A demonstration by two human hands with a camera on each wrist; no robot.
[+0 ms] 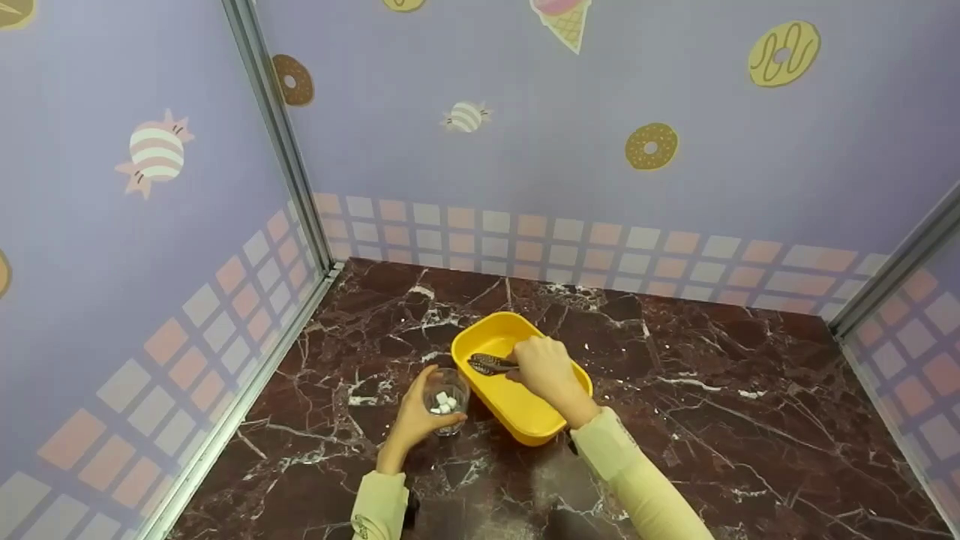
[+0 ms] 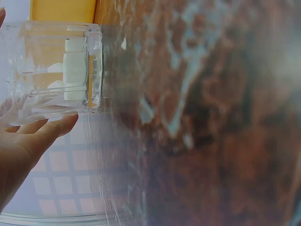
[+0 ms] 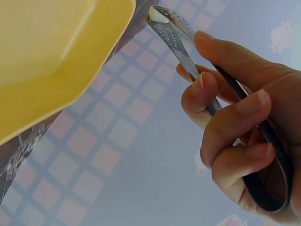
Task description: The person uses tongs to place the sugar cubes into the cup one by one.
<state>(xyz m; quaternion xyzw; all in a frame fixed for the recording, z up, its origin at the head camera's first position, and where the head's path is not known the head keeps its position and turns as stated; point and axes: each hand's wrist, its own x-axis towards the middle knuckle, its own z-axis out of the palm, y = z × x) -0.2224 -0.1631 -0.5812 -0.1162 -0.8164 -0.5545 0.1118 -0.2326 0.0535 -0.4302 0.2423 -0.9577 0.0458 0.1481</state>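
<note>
My left hand (image 1: 415, 412) holds a clear glass (image 1: 436, 382) on the marble surface, thumb on one side and fingers on the other. Several small white cubes (image 2: 74, 68) lie at the bottom of the glass. In my right hand (image 1: 546, 369) is a pair of metal tongs (image 3: 181, 49) with perforated tips, the fingers curled round its arms. Seen from the right wrist, the tips pinch a small whitish piece (image 3: 158, 16). The tongs' tips hover over the left side of a yellow basin (image 1: 504, 411), which stands just right of the glass.
Dark red marble (image 1: 720, 420) with white veins forms the work surface. Small white crumbs are scattered right of the basin. Purple walls (image 1: 555, 165) with printed sweets and tiles stand at the back, left and right, with a metal strip (image 1: 281, 135) in the left corner.
</note>
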